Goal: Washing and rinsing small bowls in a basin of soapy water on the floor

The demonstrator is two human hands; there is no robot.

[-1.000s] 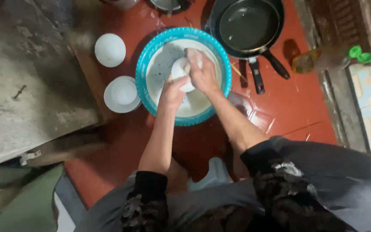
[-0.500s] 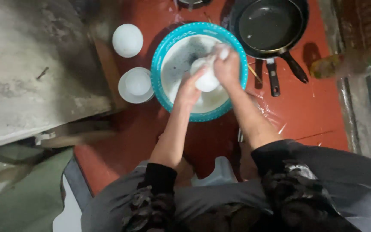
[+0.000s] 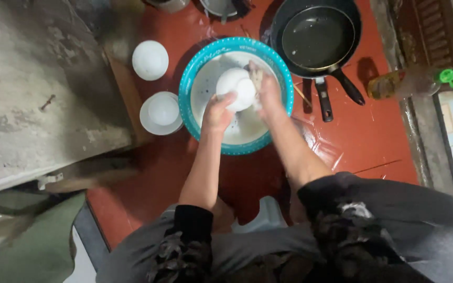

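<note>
Bowl [image 3: 236,88] turned since earlier; both hands grip it over basin [image 3: 195,68].

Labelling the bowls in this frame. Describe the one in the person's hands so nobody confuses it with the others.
Find the big teal basin on the red floor. Above its middle, the left hand grips a small white bowl turned bottom-up, with the right hand against its side. The other white bowls sit on the floor left of the basin, untouched.

White bowl [image 3: 236,88]: now turned bottom-up over the teal basin [image 3: 195,68].
Left hand [image 3: 217,112]: grips lower on the bowl's near side.
Right hand [image 3: 266,91]: shifts to the bowl's right flank.
</note>
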